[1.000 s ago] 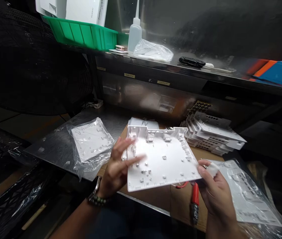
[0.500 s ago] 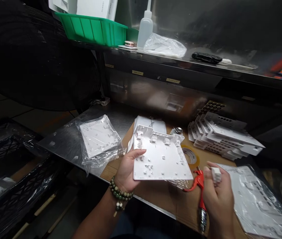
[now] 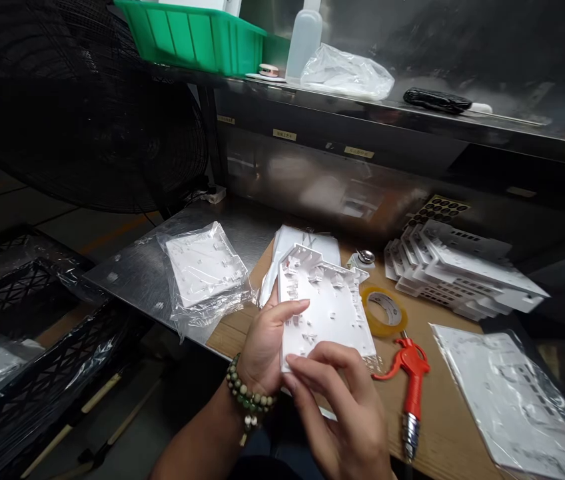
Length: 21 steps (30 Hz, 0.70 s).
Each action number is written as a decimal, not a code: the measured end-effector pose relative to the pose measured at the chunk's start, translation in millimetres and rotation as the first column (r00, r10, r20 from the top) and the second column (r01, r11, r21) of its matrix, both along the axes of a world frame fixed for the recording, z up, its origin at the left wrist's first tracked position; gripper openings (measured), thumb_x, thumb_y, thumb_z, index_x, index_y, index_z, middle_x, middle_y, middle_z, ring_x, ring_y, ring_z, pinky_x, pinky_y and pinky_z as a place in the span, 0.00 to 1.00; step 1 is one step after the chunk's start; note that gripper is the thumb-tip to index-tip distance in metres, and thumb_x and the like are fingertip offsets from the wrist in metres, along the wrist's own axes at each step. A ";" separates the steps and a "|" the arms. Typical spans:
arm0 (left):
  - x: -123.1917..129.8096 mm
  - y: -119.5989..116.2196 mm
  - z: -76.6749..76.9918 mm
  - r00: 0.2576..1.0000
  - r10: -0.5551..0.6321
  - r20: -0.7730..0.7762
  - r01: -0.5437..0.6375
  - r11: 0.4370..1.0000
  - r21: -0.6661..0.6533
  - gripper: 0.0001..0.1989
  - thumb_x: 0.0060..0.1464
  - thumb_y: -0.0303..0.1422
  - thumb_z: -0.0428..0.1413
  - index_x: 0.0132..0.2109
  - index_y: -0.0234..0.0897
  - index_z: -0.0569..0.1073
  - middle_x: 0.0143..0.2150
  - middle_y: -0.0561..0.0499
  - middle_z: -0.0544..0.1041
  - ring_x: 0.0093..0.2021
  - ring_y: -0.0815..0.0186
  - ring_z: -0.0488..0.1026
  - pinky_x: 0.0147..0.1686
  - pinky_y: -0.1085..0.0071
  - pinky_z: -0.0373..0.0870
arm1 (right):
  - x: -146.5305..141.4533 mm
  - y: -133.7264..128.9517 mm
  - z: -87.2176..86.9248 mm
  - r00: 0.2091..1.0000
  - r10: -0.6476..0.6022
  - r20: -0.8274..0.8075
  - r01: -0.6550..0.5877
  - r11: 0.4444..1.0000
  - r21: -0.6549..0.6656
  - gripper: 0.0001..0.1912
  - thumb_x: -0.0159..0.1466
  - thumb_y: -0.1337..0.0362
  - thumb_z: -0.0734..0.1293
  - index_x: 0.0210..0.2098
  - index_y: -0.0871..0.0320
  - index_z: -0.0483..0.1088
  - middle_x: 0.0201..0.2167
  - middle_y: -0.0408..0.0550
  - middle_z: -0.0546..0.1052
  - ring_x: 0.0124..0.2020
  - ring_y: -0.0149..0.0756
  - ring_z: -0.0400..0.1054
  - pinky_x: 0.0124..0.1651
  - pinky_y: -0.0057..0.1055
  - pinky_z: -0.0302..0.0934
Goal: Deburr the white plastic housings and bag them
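My left hand (image 3: 265, 343) grips a white plastic cover (image 3: 332, 300) by its left side, thumb on the inner face. The cover is tilted, and small clips and ribs stand up from its face. At its lower left corner my right hand (image 3: 342, 407) pinches the edge between thumb and forefinger. The other fingers curl in, and the palm is hidden, so I cannot tell whether a small white block is still in it. Right of the hands lies a red air blow gun (image 3: 412, 373) with a metal fitting. A roll of yellow tape (image 3: 387, 313) touches its tip.
Bagged white covers lie left (image 3: 207, 267) and right (image 3: 517, 400). Stacked white covers (image 3: 462, 267) stand at the back right. Cardboard (image 3: 442, 427) lies on the metal table (image 3: 135, 267). A shelf above holds a green bin (image 3: 192, 40) and bottle (image 3: 305, 43). A fan (image 3: 127, 140) stands left.
My right hand has moved left from beside the blow gun to the cover's lower corner. The small white block it held no longer shows. The view has shifted slightly.
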State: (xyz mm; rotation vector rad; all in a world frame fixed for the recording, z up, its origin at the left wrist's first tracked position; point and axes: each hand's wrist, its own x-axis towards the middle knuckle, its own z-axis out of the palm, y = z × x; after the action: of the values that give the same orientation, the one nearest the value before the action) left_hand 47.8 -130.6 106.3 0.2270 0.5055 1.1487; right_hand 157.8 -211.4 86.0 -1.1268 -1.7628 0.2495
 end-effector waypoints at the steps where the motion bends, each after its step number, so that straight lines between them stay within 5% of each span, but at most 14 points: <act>1: -0.6 -0.7 -1.0 1.000 0.005 -0.008 -0.005 1.000 0.006 0.37 0.59 0.20 0.57 0.73 0.42 0.61 0.58 0.42 0.81 0.56 0.50 0.80 0.61 0.52 0.75 | 1.9 0.2 0.2 1.000 0.013 0.025 -0.013 1.000 0.011 0.15 0.67 0.77 0.69 0.50 0.56 0.75 0.42 0.49 0.72 0.43 0.34 0.71 0.46 0.32 0.70; 5: -0.7 -3.1 -4.9 1.000 0.022 -0.022 -0.022 1.000 0.022 0.40 0.59 0.20 0.58 0.74 0.46 0.58 0.60 0.44 0.80 0.58 0.51 0.79 0.61 0.52 0.75 | 7.2 1.7 0.4 0.989 0.049 0.142 -0.059 0.996 0.063 0.16 0.65 0.78 0.71 0.49 0.58 0.76 0.40 0.48 0.73 0.40 0.33 0.70 0.43 0.30 0.70; 9: 0.8 -4.5 -2.3 0.999 0.030 -0.010 -0.030 0.999 0.030 0.40 0.60 0.20 0.57 0.75 0.47 0.57 0.61 0.44 0.80 0.58 0.51 0.79 0.62 0.52 0.75 | 0.2 2.5 -2.0 0.998 -0.002 0.063 -0.007 0.989 0.145 0.14 0.66 0.78 0.70 0.48 0.58 0.77 0.39 0.48 0.73 0.39 0.33 0.70 0.41 0.32 0.69; 13: -7.3 1.0 -0.6 0.999 0.027 -0.017 -0.027 1.000 0.002 0.38 0.60 0.18 0.56 0.74 0.42 0.59 0.59 0.42 0.81 0.57 0.49 0.80 0.62 0.49 0.74 | 9.6 -3.9 2.6 0.998 -0.029 0.060 0.027 0.999 0.042 0.12 0.67 0.75 0.70 0.47 0.54 0.79 0.39 0.47 0.74 0.40 0.34 0.71 0.41 0.32 0.69; 16: -21.9 8.8 -1.1 1.000 -0.011 -0.011 0.011 0.998 -0.060 0.36 0.61 0.19 0.55 0.74 0.37 0.58 0.57 0.38 0.82 0.56 0.47 0.81 0.62 0.46 0.74 | 38.9 -10.5 7.7 0.961 -0.270 -0.063 0.270 0.963 -0.007 0.09 0.66 0.69 0.73 0.44 0.50 0.80 0.42 0.47 0.74 0.43 0.36 0.72 0.45 0.34 0.69; 18: -33.4 13.1 -0.4 1.000 -0.028 -0.014 0.026 0.992 -0.122 0.34 0.63 0.20 0.53 0.74 0.33 0.58 0.56 0.35 0.83 0.55 0.45 0.81 0.62 0.44 0.74 | 63.1 -14.1 6.6 0.862 -0.477 -0.175 0.483 0.876 -0.006 0.09 0.65 0.66 0.75 0.44 0.48 0.82 0.44 0.47 0.74 0.46 0.39 0.71 0.48 0.38 0.67; 21: -50.7 16.3 -0.3 1.000 -0.023 -0.013 0.020 0.971 -0.239 0.31 0.65 0.22 0.49 0.74 0.29 0.59 0.55 0.33 0.83 0.55 0.42 0.81 0.61 0.42 0.74 | 93.5 -19.3 -1.8 0.790 -0.583 -0.190 0.598 0.801 0.028 0.10 0.64 0.66 0.76 0.45 0.48 0.82 0.45 0.47 0.74 0.46 0.40 0.70 0.47 0.39 0.65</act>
State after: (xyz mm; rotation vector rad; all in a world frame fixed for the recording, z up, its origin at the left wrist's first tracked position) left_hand -2.9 -114.3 106.0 0.0323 0.6485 1.0548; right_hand 251.3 -230.7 84.2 -1.4861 -1.1759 -0.1136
